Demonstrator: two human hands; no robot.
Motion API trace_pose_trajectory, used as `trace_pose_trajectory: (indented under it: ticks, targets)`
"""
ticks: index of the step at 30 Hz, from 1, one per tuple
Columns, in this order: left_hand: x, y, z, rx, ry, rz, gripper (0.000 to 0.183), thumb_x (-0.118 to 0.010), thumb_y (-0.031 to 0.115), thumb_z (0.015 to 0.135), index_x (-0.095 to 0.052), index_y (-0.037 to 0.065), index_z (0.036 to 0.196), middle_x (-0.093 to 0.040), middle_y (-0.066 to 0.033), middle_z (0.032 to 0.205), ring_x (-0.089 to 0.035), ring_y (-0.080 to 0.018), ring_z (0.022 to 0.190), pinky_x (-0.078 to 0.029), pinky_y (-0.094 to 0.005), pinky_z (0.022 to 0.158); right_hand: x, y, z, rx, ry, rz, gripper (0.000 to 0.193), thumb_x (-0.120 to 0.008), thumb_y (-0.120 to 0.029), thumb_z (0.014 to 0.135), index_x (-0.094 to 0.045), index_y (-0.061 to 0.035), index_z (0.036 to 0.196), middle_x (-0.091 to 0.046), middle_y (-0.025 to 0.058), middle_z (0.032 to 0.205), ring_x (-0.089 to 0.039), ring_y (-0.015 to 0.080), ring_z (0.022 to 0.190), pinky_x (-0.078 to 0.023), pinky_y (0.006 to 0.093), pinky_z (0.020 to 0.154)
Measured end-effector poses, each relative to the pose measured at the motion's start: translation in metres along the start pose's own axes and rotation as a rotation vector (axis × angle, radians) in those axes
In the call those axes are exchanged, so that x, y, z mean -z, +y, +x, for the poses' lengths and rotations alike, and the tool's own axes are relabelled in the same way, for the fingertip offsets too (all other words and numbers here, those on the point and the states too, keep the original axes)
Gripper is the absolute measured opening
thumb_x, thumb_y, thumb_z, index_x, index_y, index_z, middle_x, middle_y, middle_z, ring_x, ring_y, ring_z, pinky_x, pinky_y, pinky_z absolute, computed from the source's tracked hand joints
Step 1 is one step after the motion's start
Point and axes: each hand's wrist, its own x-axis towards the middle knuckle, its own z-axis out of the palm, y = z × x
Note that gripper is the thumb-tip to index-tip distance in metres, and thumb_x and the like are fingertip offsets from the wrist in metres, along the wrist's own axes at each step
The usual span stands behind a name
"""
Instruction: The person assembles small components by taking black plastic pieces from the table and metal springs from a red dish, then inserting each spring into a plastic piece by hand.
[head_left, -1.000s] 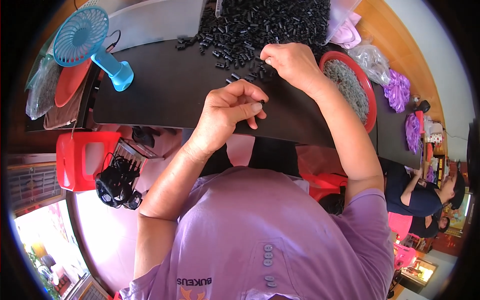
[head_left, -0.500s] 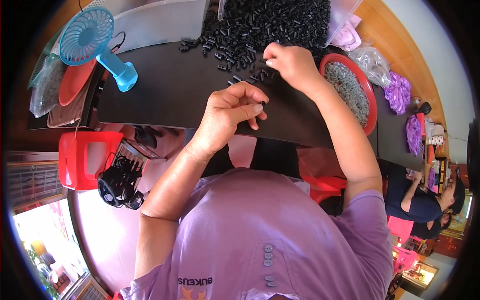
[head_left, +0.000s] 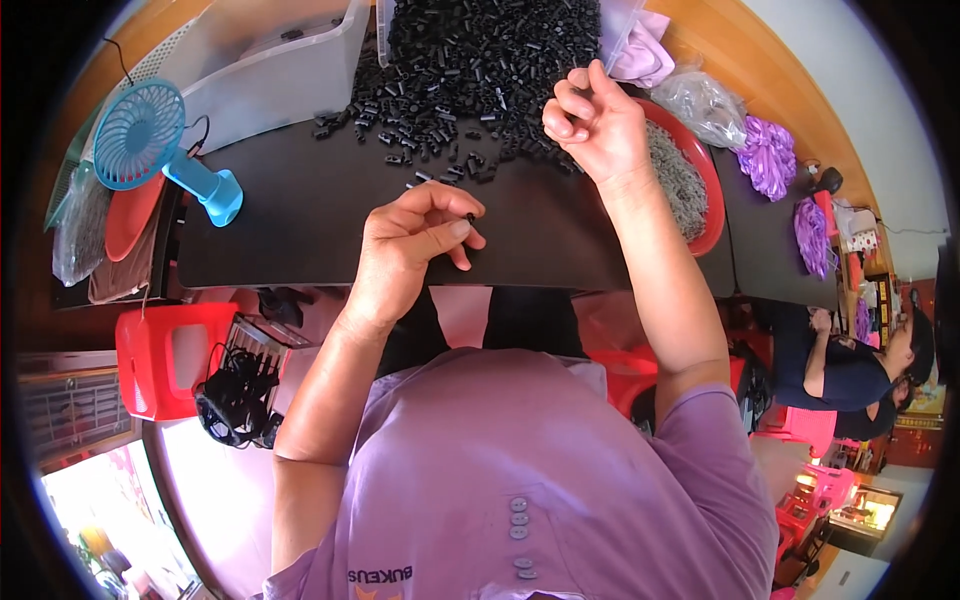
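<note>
My left hand (head_left: pixel 412 243) is over the near part of the dark table, pinching a small black plastic piece (head_left: pixel 471 217) between thumb and fingertips. Most of that piece is hidden by the fingers. My right hand (head_left: pixel 602 125) is raised beside the red bowl (head_left: pixel 714 190), palm turned partly up and fingers curled in. Whatever those fingers hold, if anything, is too small to make out. Beyond both hands lies a big heap of small black plastic pieces (head_left: pixel 490 60), with loose ones spilling toward my left hand. Small grey metallic bits (head_left: pixel 678 180) fill the red bowl.
A blue fan (head_left: pixel 208 186) stands at the left of the table (head_left: pixel 290 225), near a translucent plastic bin (head_left: pixel 270 90). Clear plastic bags (head_left: pixel 702 105) and purple bundles (head_left: pixel 768 153) lie at the right. A red stool (head_left: pixel 140 360) is at lower left; another person (head_left: pixel 845 370) sits far right.
My right hand has moved from the loose black pieces toward the red bowl and turned palm up. My left hand keeps its pinch. The whole view has shifted a little.
</note>
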Motion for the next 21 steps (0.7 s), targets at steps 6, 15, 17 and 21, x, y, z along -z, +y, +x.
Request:
trace_pose_trajectory:
  ticks: [6,15,17,21]
  targets:
    - [-0.001,-0.001,0.000,-0.003,0.010,-0.066,0.011,-0.059,-0.005,0.090,-0.065,-0.005,0.099,-0.064,-0.0087,0.098,-0.065,-0.0151,0.079,-0.052,-0.0251,0.063,-0.007,0.006,0.003,0.001,-0.043,-0.012,0.032,-0.056,-0.041,0.098,-0.063,-0.0143,0.083,-0.037,-0.0042,0.058,-0.048,0.0195,0.057,-0.031,0.0260,0.050]
    - [0.003,-0.003,0.001,0.027,-0.022,-0.033,0.012,-0.058,-0.003,0.091,-0.064,-0.005,0.101,-0.064,-0.0153,0.107,-0.066,-0.0205,0.083,-0.053,-0.0276,0.065,-0.019,0.013,0.013,0.087,-0.203,0.132,0.021,-0.064,-0.020,0.092,-0.052,-0.0098,0.078,-0.035,-0.0027,0.055,-0.045,0.0175,0.055,-0.031,0.0263,0.050]
    - [0.004,-0.002,0.001,0.016,-0.029,-0.049,0.012,-0.058,-0.003,0.091,-0.064,-0.006,0.101,-0.064,-0.0156,0.107,-0.066,-0.0208,0.083,-0.053,-0.0279,0.065,-0.020,0.021,0.016,0.076,-0.227,0.181,0.015,-0.064,-0.019,0.092,-0.065,-0.0039,0.093,-0.039,-0.0008,0.061,-0.042,0.0164,0.062,-0.033,0.0248,0.052]
    - [0.003,0.005,-0.004,0.007,0.031,-0.048,0.010,-0.058,-0.003,0.091,-0.064,-0.005,0.098,-0.065,-0.0098,0.096,-0.065,-0.0154,0.078,-0.052,-0.0256,0.062,-0.030,0.032,0.027,-0.128,0.068,0.170,0.026,-0.062,-0.027,0.095,-0.062,-0.0028,0.084,-0.053,0.0097,0.077,-0.049,0.0244,0.069,-0.040,0.0231,0.051]
